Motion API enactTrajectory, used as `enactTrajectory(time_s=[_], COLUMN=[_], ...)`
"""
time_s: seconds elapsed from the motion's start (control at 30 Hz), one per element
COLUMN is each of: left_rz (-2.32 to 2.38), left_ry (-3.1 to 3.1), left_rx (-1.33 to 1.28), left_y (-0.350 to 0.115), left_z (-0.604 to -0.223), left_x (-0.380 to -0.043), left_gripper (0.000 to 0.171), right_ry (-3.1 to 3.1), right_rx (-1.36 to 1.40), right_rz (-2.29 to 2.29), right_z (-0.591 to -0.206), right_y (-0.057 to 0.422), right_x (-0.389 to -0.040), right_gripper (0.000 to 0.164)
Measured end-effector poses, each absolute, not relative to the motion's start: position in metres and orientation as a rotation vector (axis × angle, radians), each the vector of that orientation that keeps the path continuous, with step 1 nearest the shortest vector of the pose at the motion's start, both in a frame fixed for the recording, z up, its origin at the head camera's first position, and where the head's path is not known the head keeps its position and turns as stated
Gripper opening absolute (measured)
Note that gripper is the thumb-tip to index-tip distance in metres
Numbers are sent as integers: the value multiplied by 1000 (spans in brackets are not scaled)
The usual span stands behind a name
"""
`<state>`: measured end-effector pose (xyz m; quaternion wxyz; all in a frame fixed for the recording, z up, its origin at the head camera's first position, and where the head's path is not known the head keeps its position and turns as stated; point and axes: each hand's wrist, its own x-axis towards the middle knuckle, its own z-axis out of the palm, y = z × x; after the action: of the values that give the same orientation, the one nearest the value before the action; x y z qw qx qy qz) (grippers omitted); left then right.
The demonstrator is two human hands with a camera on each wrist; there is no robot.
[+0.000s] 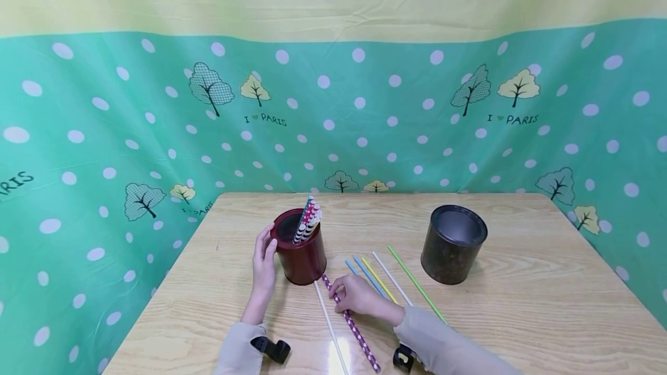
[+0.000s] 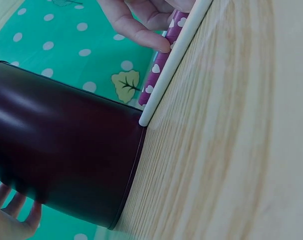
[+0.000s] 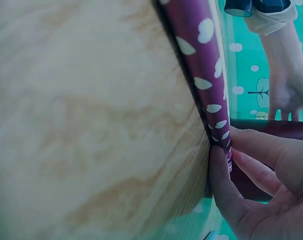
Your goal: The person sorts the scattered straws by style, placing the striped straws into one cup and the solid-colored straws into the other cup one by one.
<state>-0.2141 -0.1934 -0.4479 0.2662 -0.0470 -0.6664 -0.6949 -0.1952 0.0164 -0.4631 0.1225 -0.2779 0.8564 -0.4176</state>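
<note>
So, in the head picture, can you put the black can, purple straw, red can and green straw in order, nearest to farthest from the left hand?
1. Red can: the left hand touches its side.
2. Purple straw: right of that hand, in the right hand's fingers.
3. Green straw: further right.
4. Black can: farthest right.

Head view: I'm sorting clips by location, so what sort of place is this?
Probably an indoor spot set up for tabletop work: a wooden table in front of a polka-dot cloth, with a red can on top. What lies behind the cloth is hidden.
</note>
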Motion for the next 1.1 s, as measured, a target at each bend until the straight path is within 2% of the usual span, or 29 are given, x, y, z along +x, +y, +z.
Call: enactTrajectory(time_s=[0.53,1.1], left_rz=[-1856,-1865], left_ry=[-1836,-1810], left_rx=[-113,-121], left_y=[-187,-193], left_z=[-429,-446], left_x=[-204,-213], left_gripper=[35,36], right_ry=[2453,2253], right_rx=[-736,-503], right_rz=[-1353,-1821], right_z=[-462,-436], right_y=[19,32], right_x=[-192,-190], right_gripper=[22,30])
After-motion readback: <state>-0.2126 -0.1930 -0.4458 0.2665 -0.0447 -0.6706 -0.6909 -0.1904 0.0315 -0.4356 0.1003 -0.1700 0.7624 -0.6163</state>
